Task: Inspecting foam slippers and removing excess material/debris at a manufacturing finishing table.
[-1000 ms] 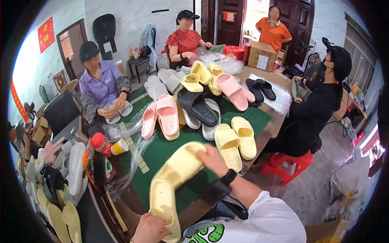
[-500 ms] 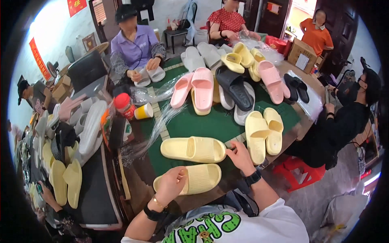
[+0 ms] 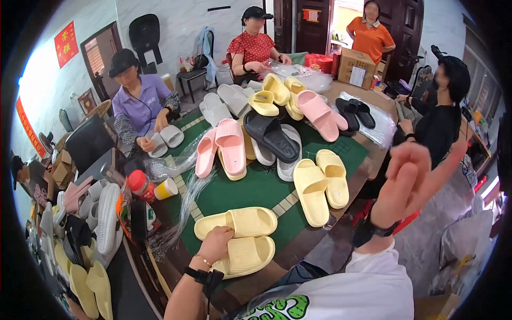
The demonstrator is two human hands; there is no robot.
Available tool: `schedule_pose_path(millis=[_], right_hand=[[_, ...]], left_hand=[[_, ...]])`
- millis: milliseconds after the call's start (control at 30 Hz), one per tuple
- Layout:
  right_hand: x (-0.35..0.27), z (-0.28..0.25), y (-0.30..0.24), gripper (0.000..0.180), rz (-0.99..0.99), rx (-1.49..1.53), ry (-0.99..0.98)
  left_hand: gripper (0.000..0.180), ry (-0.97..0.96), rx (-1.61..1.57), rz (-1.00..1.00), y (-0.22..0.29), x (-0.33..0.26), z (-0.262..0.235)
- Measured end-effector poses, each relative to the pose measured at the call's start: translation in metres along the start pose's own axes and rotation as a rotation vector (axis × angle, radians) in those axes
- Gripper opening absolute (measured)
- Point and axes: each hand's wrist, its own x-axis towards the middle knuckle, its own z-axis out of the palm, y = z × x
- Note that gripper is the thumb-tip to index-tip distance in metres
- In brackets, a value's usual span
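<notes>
- Since half a second ago, the right hand (image 3: pixel 413 178) is being lifted off the table (image 3: pixel 298 250) and is now raised well above its edge, while the left hand (image 3: pixel 215 244) is being kept on the nearest pair of slippers.
- Nearest the person, the left hand is being rested palm-down across the seam where the two pale yellow slides touch; its fingers are curled loosely over them, and whether anything is being pinched cannot be told.
- The near slide (image 3: pixel 246 256) and the far slide (image 3: pixel 237 222) are lying side by side with their long axes running left to right across the person's front, so both are stretching away to the right of the left hand.
- The right hand is being held empty in the air, fingers spread loosely, well apart from that pair; the left hand is plainly the nearer one.
- Farther out on the green mat (image 3: pixel 256 189), a second yellow pair (image 3: pixel 321 184) is lying with its long axis pointing away from the person.
- Beyond it, a heap of mixed slippers (image 3: pixel 272 120) in pink, grey, black and yellow is piled mid-table, with other people being seated around the far edge.
</notes>
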Motion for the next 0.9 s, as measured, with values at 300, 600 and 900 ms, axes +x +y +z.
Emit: schedule_pose_path(millis=[300, 600, 900], right_hand=[[0.002, 0.017, -0.019, 0.071, 0.074, 0.082, -0.097], [-0.226, 0.039, 0.014, 0.075, 0.455, 0.165, -1.452], [-0.317, 0.062, 0.007, 0.063, 0.568, 0.14, -1.233]], left_hand=[[0.01, 0.079, 0.162, -0.435, 0.041, -0.021, -0.002], [0.037, 0.305, -0.061, -0.587, 0.079, -0.067, 0.018], [0.02, 0.319, -0.203, -0.646, 0.078, -0.078, 0.008]])
